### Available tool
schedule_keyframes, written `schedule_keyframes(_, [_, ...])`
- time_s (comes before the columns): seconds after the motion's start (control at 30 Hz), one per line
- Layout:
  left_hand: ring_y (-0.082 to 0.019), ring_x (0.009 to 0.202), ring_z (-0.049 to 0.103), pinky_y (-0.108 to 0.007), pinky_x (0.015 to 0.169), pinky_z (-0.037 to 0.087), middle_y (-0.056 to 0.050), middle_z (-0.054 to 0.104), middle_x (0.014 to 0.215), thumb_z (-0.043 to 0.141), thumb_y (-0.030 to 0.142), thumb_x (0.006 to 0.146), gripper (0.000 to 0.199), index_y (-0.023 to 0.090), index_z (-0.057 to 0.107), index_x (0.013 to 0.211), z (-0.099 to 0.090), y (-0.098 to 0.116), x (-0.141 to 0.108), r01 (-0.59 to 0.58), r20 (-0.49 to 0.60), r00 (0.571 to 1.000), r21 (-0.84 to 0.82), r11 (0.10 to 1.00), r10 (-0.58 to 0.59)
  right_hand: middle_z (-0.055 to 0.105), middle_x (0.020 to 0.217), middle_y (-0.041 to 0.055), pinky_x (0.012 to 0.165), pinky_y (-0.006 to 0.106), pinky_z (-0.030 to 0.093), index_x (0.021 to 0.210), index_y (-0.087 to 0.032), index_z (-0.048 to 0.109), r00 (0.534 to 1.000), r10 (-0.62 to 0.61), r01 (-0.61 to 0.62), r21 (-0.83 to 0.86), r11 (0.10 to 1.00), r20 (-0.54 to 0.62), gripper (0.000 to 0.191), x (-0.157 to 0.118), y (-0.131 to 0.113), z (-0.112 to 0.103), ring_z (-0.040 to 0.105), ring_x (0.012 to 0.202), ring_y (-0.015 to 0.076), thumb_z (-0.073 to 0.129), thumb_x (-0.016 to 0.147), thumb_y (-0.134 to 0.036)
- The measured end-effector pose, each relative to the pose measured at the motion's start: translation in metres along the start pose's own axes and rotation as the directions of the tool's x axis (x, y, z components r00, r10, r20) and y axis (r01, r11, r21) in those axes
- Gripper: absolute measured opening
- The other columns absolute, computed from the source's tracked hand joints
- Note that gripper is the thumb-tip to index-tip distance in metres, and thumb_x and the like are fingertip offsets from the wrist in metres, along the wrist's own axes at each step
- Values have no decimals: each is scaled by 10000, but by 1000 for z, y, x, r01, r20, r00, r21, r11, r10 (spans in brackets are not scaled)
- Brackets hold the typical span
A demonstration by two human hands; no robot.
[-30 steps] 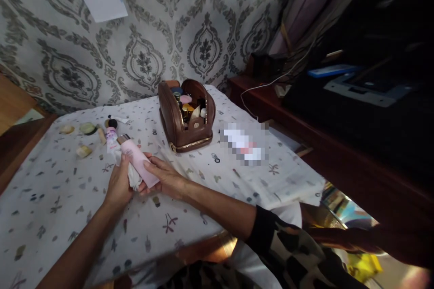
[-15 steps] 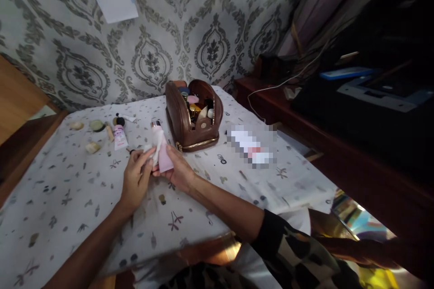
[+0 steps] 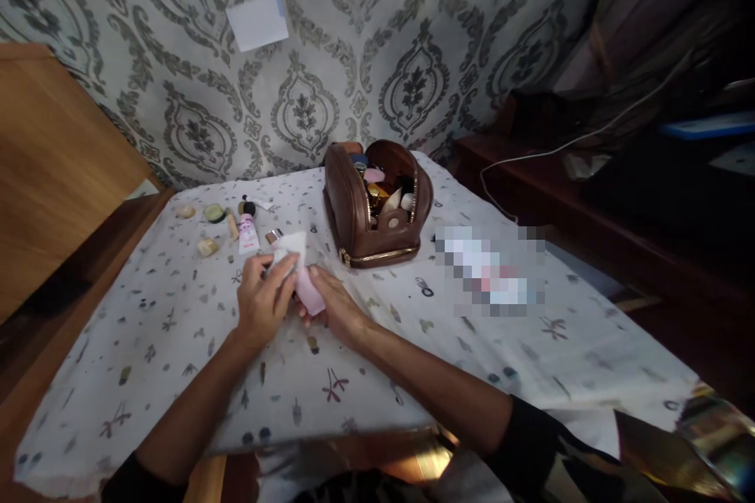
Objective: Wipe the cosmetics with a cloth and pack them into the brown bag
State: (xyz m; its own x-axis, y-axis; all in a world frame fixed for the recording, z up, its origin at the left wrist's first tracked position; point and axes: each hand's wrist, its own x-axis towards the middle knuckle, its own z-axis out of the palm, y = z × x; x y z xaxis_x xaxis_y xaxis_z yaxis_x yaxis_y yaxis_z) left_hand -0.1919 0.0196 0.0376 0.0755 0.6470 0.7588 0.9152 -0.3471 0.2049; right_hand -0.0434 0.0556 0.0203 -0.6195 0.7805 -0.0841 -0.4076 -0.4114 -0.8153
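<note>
Over the near middle of the table, my right hand (image 3: 339, 306) is closed around the lower end of a pink tube (image 3: 310, 292) with a shiny metallic cap. My left hand (image 3: 263, 297) presses a white wipe (image 3: 290, 250) against the tube's upper part, fingers bent over the cloth. The wipe covers much of the tube, and only its cap and lower end show. Just beyond my hands stands a brown cosmetic bag (image 3: 377, 208), unzipped, with several small items inside.
To the left lie a small pink-and-white tube (image 3: 248, 234), a green round container (image 3: 214, 213), a yellowish piece (image 3: 207, 247) and other small items. A blurred-out packet (image 3: 487, 267) lies on the right. A white cable (image 3: 531, 156) crosses the dark red furniture.
The wipe has moved up and now spreads over the tube's upper part, under my left fingers. The camera view has turned left, so everything appears further right.
</note>
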Motion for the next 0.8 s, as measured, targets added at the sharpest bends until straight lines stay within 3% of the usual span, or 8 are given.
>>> schedule_keyframes(0.1, [-288, 1158, 511, -425, 983, 425, -139, 534, 1145, 492, 293, 964, 309, 183, 728, 1130, -8, -11, 9, 72, -76, 995, 32, 997, -69, 599, 674, -13, 405, 223, 462, 895, -192, 581, 997, 32, -27, -68, 997, 71, 534, -3, -1, 1, 558, 492, 109, 641, 780, -710])
schedule_keyframes(0.17, [-289, 1201, 506, -434, 1029, 397, -139, 551, 1191, 460, 306, 975, 316, 179, 729, 1084, -11, -17, 13, 97, -63, 993, -31, 995, -99, 609, 654, -8, 381, 218, 449, 886, -181, 578, 992, 71, -60, -105, 993, 100, 534, -5, 0, 2, 559, 463, 108, 622, 800, -706])
schedule_keyframes(0.27, [-240, 1025, 580, -370, 924, 449, -96, 613, 1018, 433, 321, 981, 322, 182, 721, 1019, -12, -22, 17, 169, 21, 986, -155, 973, -168, 630, 650, 1, 365, 220, 447, 910, -169, 575, 984, 131, -119, -102, 988, 122, 511, -4, 2, 2, 575, 445, 117, 607, 836, -674])
schedule_keyframes(0.4, [-195, 779, 563, -299, 740, 444, -40, 612, 796, 472, 370, 956, 302, 194, 714, 916, -12, -24, 19, 304, 103, 952, -260, 916, -287, 636, 609, 12, 360, 234, 468, 892, -150, 581, 968, 185, -172, -90, 981, 169, 531, -4, 5, 1, 584, 428, 130, 609, 833, -677])
schedule_keyframes(0.5, [-154, 605, 477, -263, 600, 378, -8, 552, 643, 501, 431, 936, 352, 193, 658, 730, -12, -22, 20, 448, 77, 886, -403, 798, -458, 643, 593, 9, 358, 226, 474, 884, -148, 585, 957, 209, -190, -110, 976, 201, 557, -5, 3, 2, 589, 426, 129, 652, 786, -692])
schedule_keyframes(0.6, [-126, 531, 411, -244, 528, 327, 11, 488, 568, 532, 509, 910, 425, 193, 588, 630, -11, -21, 21, 558, 67, 768, -558, 615, -637, 651, 607, -2, 376, 209, 484, 881, -157, 581, 942, 227, -202, -122, 972, 247, 538, -6, 1, 3, 603, 445, 118, 695, 761, -668])
schedule_keyframes(0.7, [-109, 502, 398, -229, 491, 302, 25, 474, 555, 562, 559, 880, 441, 194, 562, 633, -9, -21, 21, 581, 105, 696, -664, 471, -710, 660, 652, -12, 422, 210, 517, 911, -163, 581, 931, 238, -205, -142, 968, 276, 512, -7, -1, 3, 633, 491, 116, 770, 720, -599])
schedule_keyframes(0.8, [-95, 474, 376, -215, 471, 293, 44, 459, 544, 563, 571, 872, 424, 197, 538, 672, -4, -23, 20, 570, 102, 656, -716, 403, -748, 658, 685, -23, 450, 214, 529, 940, -167, 581, 935, 220, -174, -180, 968, 277, 531, -7, -1, 2, 643, 524, 117, 835, 657, -537])
